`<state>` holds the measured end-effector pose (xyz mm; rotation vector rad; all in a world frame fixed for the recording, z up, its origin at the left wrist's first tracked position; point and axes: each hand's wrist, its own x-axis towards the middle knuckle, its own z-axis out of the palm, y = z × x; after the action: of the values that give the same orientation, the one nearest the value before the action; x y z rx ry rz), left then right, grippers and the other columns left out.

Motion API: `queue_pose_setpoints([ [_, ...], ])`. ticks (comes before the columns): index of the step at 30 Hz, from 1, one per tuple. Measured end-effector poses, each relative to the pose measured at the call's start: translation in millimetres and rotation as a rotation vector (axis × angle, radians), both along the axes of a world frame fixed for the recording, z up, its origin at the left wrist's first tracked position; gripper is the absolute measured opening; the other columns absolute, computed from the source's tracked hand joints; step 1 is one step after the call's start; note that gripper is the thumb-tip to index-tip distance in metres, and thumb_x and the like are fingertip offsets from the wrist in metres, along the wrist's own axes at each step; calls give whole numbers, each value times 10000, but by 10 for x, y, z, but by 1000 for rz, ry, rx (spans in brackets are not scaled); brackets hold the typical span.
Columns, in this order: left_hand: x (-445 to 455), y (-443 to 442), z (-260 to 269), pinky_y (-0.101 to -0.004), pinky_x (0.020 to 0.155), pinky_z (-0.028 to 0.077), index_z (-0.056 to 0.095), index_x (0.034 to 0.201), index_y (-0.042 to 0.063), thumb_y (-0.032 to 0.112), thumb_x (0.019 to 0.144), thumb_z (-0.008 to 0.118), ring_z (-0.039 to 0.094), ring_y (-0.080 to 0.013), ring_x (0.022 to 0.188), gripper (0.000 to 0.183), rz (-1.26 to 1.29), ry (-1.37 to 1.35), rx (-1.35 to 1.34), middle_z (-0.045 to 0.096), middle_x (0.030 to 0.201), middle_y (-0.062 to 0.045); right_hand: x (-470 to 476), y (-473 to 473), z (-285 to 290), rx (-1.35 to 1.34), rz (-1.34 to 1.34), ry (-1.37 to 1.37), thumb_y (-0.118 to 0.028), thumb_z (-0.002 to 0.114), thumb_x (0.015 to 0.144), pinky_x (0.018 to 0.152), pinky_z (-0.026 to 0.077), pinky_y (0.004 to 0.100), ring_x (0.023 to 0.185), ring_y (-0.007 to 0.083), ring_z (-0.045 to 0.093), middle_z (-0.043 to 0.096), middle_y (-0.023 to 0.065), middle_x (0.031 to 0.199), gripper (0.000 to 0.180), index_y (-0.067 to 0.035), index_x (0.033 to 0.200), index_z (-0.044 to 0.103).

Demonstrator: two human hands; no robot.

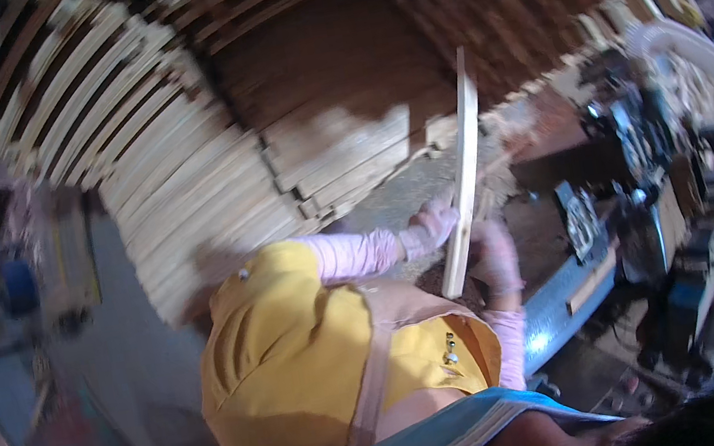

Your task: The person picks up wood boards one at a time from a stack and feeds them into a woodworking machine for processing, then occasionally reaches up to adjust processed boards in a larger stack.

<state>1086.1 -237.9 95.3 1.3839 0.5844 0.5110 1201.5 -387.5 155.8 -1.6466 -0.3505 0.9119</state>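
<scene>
A long, pale wooden strip (465, 199) slants across the space before my chest, its near end close to my apron. My left hand (435, 221) grips it from the left side, around the lower middle. On the other side, my right hand (493, 245) holds the strip; its fingers are partly hidden behind the wood. Both hands are blurred by motion. Beyond the strip lies a stack of wooden boards (346, 154), partly in shadow.
Layered light boards (199, 199) form a large stack at the left. To the right is a machine with a blue-grey metal edge (553, 311), bearing a short wood piece (592, 280). A ribbed white hose (694, 50) curves at upper right. Grey floor (115, 373) shows at lower left.
</scene>
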Motion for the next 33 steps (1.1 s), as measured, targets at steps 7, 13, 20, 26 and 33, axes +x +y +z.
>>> queue_pose_setpoints([
  [7, -273, -25, 168, -426, 1176, 389, 477, 1521, 73, 292, 962, 613, 515, -376, 1376, 616, -517, 221, 390, 554, 1480, -219, -587, -906, 142, 15, -448, 99, -151, 626, 928, 847, 497, 273, 935, 112, 599, 680, 28, 1089, 500, -8, 1406, 601],
  [13, -767, 438, -370, -416, 1211, 345, 472, 1521, 45, 338, 960, 624, 469, -356, 1421, 651, -509, 392, 478, 508, 1532, -198, -825, -2312, -17, -1295, -398, -1127, -209, 715, 866, 902, 497, 430, 1043, 337, 634, 689, 147, 1131, 449, -66, 1286, 642],
  [20, -675, 519, -179, -425, 1169, 396, 497, 1503, 59, 376, 939, 630, 534, -367, 1361, 660, -532, 487, 556, 560, 1474, -218, 472, -2550, -548, -1393, -495, -1150, -225, 683, 884, 1039, 407, 519, 1258, 305, 534, 593, 53, 1377, 492, -152, 1362, 590],
  [26, -784, 544, 281, -433, 1120, 439, 515, 1487, 82, 364, 940, 612, 574, -384, 1312, 622, -389, 416, 669, 609, 1413, -222, 1810, -2264, -436, -1286, -517, -901, -230, 590, 960, 1138, 368, 531, 1332, 265, 512, 568, 8, 1460, 413, -205, 1372, 597],
  [33, -1039, 1111, 624, -438, 1134, 428, 506, 1508, 131, 438, 912, 603, 561, -379, 1330, 677, -182, 559, 774, 582, 1457, -210, 2121, -1413, -214, -753, -774, -1031, -252, 608, 894, 964, 522, 477, 1081, 398, 673, 731, 198, 1108, 432, -120, 1299, 682],
])
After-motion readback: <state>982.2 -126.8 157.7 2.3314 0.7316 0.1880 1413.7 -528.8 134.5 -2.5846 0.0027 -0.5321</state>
